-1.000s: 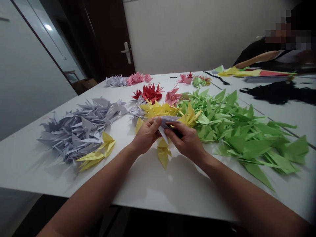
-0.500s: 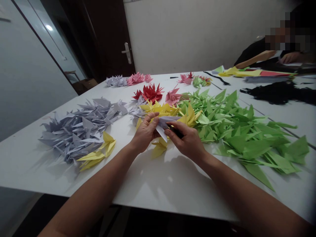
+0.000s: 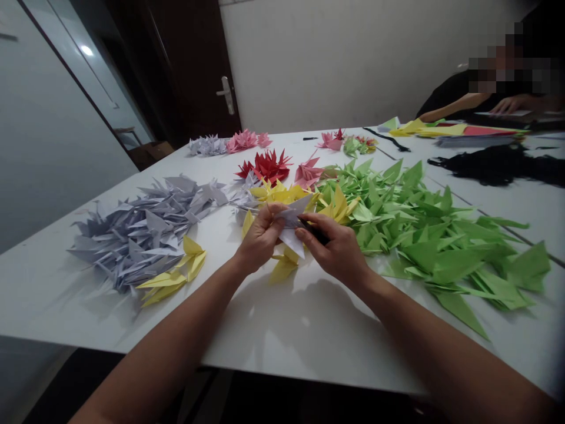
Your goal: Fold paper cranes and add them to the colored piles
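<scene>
1. Lilac-white folded paper (image 3: 293,238): left of the green pile (image 3: 424,235), pinched in the left hand's (image 3: 261,238) closed fingers.
2. Its points fan towards the right hand (image 3: 333,242), one angled up, one down; long axis unclear.
3. Right fingers narrow round a slim dark tool (image 3: 316,231), tip at the paper's near-right side; contact can't be told. Right hand nearer the green pile.
4. Lilac pile (image 3: 141,229): far left of green.
</scene>
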